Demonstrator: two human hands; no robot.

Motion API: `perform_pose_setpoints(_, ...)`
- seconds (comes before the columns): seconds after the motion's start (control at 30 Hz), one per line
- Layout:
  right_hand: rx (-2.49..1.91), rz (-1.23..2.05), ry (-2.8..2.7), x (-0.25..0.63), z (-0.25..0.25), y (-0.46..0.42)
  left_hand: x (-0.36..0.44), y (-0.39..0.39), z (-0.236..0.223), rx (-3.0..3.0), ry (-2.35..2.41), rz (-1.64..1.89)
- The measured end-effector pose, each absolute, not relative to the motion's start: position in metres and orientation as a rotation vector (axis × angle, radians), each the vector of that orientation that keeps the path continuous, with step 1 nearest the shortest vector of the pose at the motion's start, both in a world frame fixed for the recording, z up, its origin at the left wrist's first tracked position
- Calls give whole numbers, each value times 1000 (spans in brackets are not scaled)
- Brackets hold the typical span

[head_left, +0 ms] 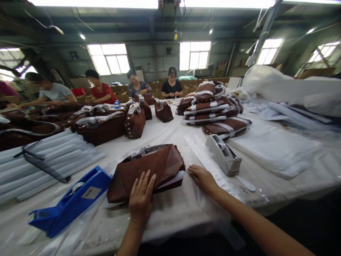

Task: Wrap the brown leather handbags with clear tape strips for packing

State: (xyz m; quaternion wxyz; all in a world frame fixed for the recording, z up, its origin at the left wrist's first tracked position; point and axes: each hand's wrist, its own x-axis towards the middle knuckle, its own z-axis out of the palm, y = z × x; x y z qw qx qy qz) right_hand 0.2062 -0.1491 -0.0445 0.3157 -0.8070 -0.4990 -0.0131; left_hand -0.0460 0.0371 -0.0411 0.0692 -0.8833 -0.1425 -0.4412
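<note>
A brown leather bag (157, 165) lies flat on the white table (173, 209) in front of me. My left hand (141, 199) rests flat on the bag's near side, fingers stretched out. To the right of the bag my right hand (203, 177) lies on the table, fingers resting at the near end of a long white paper strip (202, 156). Neither hand holds anything.
A grey tape dispenser (223, 154) stands right of my right hand; a blue one (71, 202) lies at the left. White foam sheets (274, 149), white rolls (48, 163), a stack of wrapped brown bags (213, 108) and more bags (106, 126) cover the table. Several people sit at the far side.
</note>
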Motion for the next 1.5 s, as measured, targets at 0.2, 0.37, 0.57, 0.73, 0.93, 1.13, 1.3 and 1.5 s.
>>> perform_pose_setpoints(0.2,-1906,152,-1288,192,-13,-144,-46,38,-41,-2634,-434,-1368)
perform_pose_setpoints(0.37,-1695,209,-790,185,14,-151,-47,39,-39,-2629,-441,-1384)
perform_pose_setpoints(0.57,-1613,206,-629,168,17,-164,-49,39,-39,-2634,-450,-1401)
perform_pose_setpoints(0.73,-1736,128,-749,154,26,-170,-49,38,-38,-2635,-459,-1425)
perform_pose_setpoints(0.93,-1657,500,-477,195,22,-149,-50,38,-37,-2628,-459,-1437)
perform_pose_setpoints(1.13,-1500,279,-446,216,47,-112,-54,40,-39,-2597,-456,-1494)
perform_pose_setpoints(1.3,-1542,40,-640,206,48,-103,-54,42,-40,-2573,-455,-1505)
perform_pose_setpoints(1.5,-1822,154,-716,205,-10,-104,-53,43,-40,-2562,-453,-1502)
